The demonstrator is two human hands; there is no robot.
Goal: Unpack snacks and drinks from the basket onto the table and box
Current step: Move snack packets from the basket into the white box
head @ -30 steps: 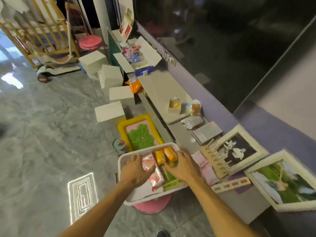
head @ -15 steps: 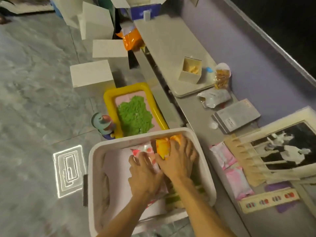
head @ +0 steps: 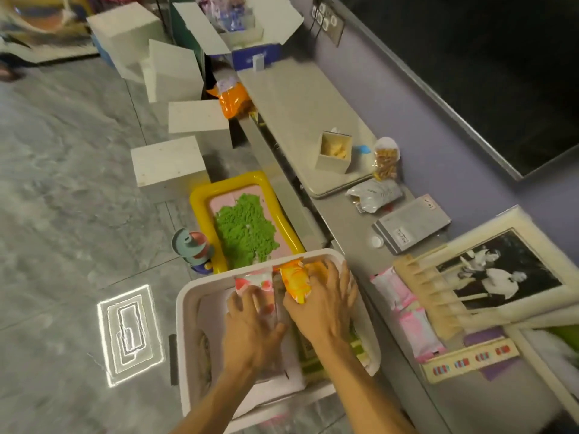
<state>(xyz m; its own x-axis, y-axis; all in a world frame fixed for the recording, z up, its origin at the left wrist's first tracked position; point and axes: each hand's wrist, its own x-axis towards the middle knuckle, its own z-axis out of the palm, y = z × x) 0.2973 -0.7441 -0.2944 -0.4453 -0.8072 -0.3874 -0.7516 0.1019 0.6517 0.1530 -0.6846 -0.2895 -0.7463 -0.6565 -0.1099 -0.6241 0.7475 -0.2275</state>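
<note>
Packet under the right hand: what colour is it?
The packet under the right hand is orange and yellow; the head view shows it.

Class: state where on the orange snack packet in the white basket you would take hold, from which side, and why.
Probably pinch the orange snack packet across its puffed middle, coming from above and the near side: it lies in the white basket, the basket wall close behind its far end and a pink-and-white packet crowding its left.
</note>
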